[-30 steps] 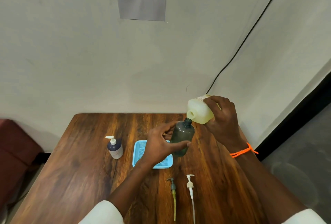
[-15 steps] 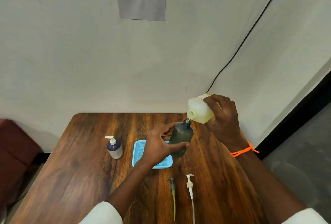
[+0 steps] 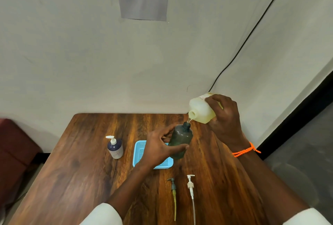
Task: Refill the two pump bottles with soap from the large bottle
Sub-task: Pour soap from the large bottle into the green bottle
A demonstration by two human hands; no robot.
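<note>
The right hand (image 3: 225, 122) had its fingers wrapped round the large pale-yellow plastic bottle (image 3: 201, 110), tipped near the far right corner of the brown wooden surface (image 3: 72, 179), its long axis slanting and its mouth pointing down-left over the neck of the dark translucent grey bottle (image 3: 181, 142). The left hand (image 3: 158, 150) clasped that grey bottle, leaning slightly right, neck upward, beside the blue plastic basket (image 3: 139, 152). A thin stream of soap (image 3: 188, 120) joined the two openings.

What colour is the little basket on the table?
Light blue basket, seen in the head view.
</note>
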